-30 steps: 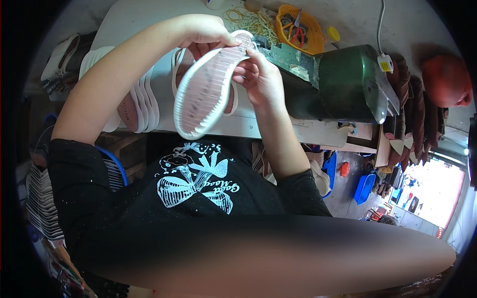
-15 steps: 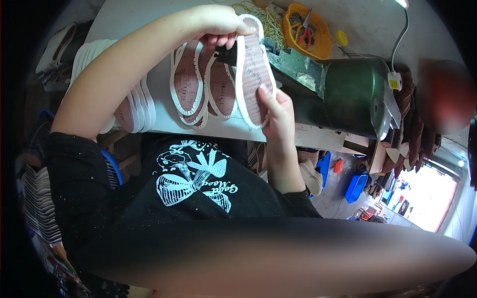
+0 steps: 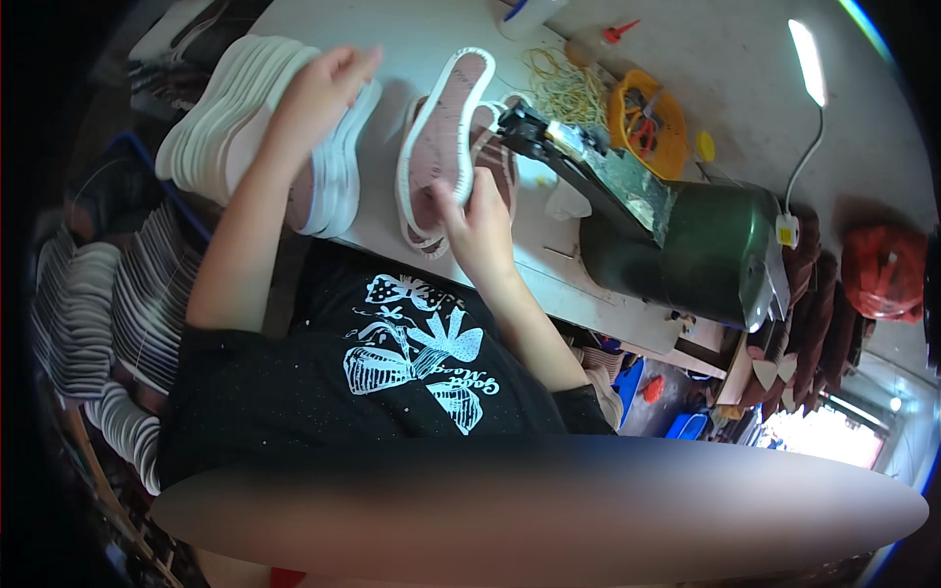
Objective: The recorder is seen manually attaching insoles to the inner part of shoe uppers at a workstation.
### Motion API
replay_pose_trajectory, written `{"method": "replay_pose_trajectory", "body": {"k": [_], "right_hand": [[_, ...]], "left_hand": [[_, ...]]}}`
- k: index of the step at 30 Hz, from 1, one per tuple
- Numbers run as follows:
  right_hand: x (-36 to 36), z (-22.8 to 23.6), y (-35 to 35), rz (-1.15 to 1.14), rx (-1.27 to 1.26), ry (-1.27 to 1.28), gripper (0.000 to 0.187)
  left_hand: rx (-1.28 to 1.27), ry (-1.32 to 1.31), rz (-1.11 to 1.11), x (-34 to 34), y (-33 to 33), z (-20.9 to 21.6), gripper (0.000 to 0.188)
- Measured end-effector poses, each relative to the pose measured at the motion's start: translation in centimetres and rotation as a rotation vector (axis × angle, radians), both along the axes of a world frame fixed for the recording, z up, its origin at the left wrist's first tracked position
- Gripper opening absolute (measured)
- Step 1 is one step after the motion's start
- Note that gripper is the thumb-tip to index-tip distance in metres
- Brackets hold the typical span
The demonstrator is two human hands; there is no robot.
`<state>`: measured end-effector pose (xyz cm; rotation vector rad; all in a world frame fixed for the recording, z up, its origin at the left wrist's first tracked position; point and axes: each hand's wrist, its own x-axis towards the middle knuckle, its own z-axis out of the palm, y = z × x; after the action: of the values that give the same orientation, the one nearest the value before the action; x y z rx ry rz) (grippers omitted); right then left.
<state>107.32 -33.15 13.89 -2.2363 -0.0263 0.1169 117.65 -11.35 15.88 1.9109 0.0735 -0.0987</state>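
My right hand [image 3: 477, 230] grips the lower end of an insole [image 3: 446, 127], its thumb on the brownish-pink face. White gathered edging runs round this insole. More edged insoles [image 3: 498, 162] lie beneath and beside it on the white table [image 3: 382, 220], partly covered. My left hand [image 3: 328, 88] is over a row of white shoe-sole pieces [image 3: 240, 108] on the left of the table. Nothing shows in its loosely bent, parted fingers. Close to the insole's right side is the black head [image 3: 524, 127] of a green sewing machine [image 3: 711, 250].
Behind the machine are a yellow basket [image 3: 667, 113] with scissors and tangled yellowish cord [image 3: 564, 88]. A lamp [image 3: 809, 64] on a bent neck rises at the right. Stacks of sole pieces [image 3: 74, 314] stand low at the left. A red bag [image 3: 885, 274] is far right.
The insole, earlier held up in both hands, has moved left and down over the other insoles. My left hand has let go and moved left to the white pieces. The view has shifted.
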Motion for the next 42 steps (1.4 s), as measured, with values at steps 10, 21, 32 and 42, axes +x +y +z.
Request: {"method": "replay_pose_trajectory", "body": {"k": [10, 21, 32, 42], "right_hand": [[-0.6, -2.0, 2.5, 0.355, -0.08, -0.162, 0.023], [-2.4, -2.5, -1.2, 0.377, 0.482, 0.097, 0.027], [-3.6, 2.1, 0.2, 0.155, 0.659, -0.072, 0.041], [-4.1, 0.0, -2.6, 0.21, 1.571, 0.251, 0.084]], "left_hand": [[0.948, -0.252, -0.138, -9.2, -1.3, -5.1, 0.026], [0.526, -0.396, 0.04, -6.4, -0.4, -2.9, 0.012], [0.035, -0.815, 0.114, -9.3, -5.5, 1.4, 0.025], [-1.009, 0.212, -0.137, -8.9, -6.6, 1.4, 0.036]]}}
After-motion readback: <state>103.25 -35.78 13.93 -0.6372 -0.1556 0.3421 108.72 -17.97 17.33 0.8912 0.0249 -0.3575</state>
